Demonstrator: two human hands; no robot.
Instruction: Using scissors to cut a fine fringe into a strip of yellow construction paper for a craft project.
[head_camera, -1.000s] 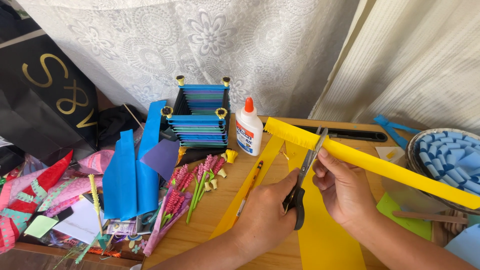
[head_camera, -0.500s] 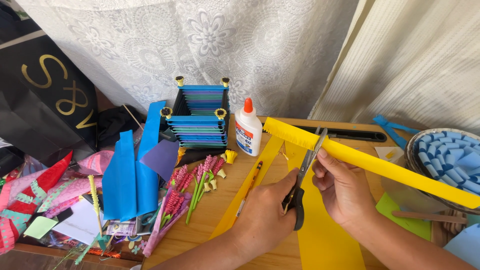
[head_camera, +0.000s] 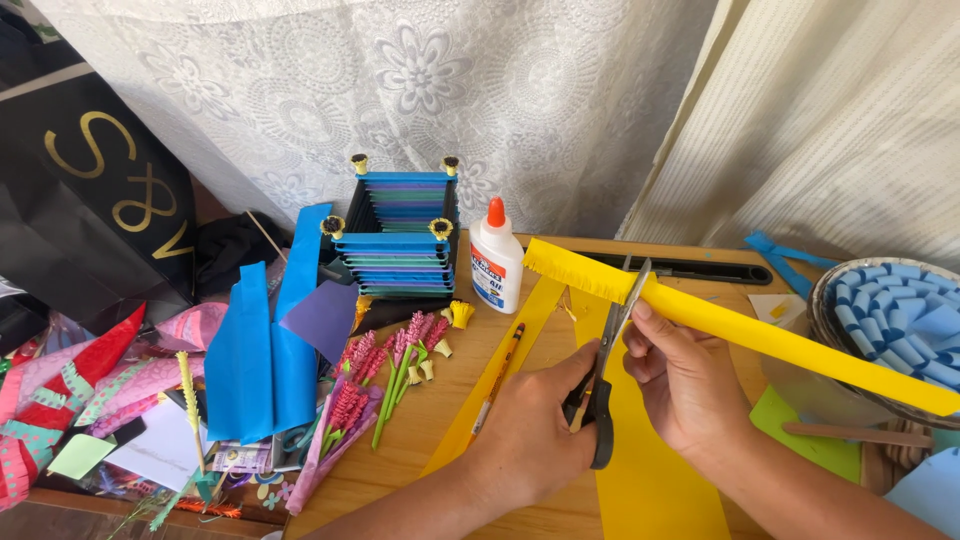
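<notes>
Little has shifted since the earlier frames: the scissors are seen at much the same spot on the folded yellow paper strip, their blades a touch further closed on its edge. The scissors are gripped by the left hand, fingers clenched through the black handles, while the strip is pinched and held up off the table by the right hand, just to the right of the blades. The strip is stretched from near the white glue bottle across to the right edge of the view, above the wooden table. A fine fringe is already cut along the short stretch at the strip's left end; the far longer part to the right of the blades is shown uncut, so the fringing is judged to be at an early stage, with most of the length left. Beneath the hands, flat yellow paper sheets and a pencil are laid on the table. Finished pieces are seen alongside: purple paper flower stems, a small stacked paper frame in blue and green, and a bowl of blue rolled paper at right. Blue paper sheets and mixed scraps are piled at left before a white lace curtain.
</notes>
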